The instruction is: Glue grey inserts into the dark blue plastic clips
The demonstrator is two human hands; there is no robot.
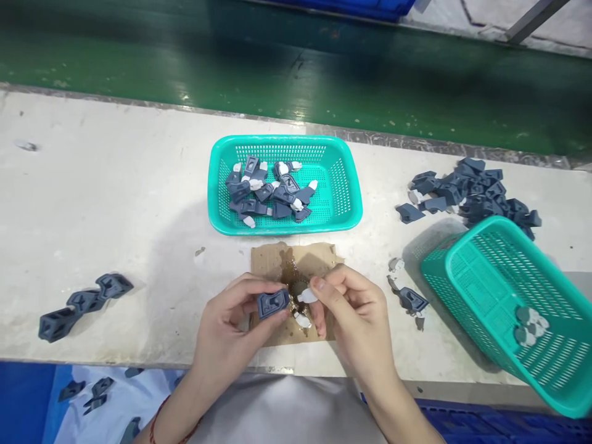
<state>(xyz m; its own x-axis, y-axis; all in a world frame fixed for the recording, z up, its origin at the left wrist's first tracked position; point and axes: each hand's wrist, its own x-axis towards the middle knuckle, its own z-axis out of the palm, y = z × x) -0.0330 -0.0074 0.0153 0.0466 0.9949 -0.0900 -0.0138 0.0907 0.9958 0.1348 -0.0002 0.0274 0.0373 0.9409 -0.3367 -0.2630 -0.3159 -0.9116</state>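
Note:
My left hand (238, 314) grips a dark grey-blue plastic piece (272, 303) with a recessed face turned up. Close beside it, my right hand (354, 308) pinches a small white plastic piece (307, 296) between thumb and forefinger; its narrow end points toward the dark piece, with a small gap between them. Beneath both hands lies a brown cardboard sheet (268, 264) with a wet, shiny stain. A round dark cap-like item (300, 287), partly hidden, and another white piece (303, 320) rest on the cardboard.
Behind the cardboard, a teal basket (284, 229) holds dark pieces with white ends attached. A tilted teal basket (456, 271) at right contains several white pieces (530, 327). Dark pieces are heaped (481, 188) at back right; others lie in a row (87, 301) at left.

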